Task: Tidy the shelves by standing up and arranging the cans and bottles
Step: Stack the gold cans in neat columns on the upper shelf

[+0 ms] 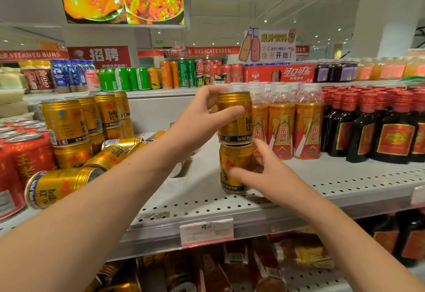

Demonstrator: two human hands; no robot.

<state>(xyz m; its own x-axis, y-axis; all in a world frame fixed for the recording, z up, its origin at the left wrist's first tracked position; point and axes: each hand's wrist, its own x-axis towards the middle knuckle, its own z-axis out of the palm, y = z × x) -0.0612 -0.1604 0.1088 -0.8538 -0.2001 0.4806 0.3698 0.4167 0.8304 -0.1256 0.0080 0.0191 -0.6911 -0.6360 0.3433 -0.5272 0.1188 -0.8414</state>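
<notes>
Shelf (345, 176) carries the lower can (234, 158), clasped by our right hand (269, 174) between thumb and fingers; our left hand (200, 119) grips the upper can (232, 130) stacked on it. Orange bottles (281, 126) stand just beside them.

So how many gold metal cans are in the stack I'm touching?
2: the upper gold can in the left hand, standing on the lower gold can held by the right hand.

Bare shelf (202, 183) between fallen cans (110, 156), bottles (282, 121)
</notes>
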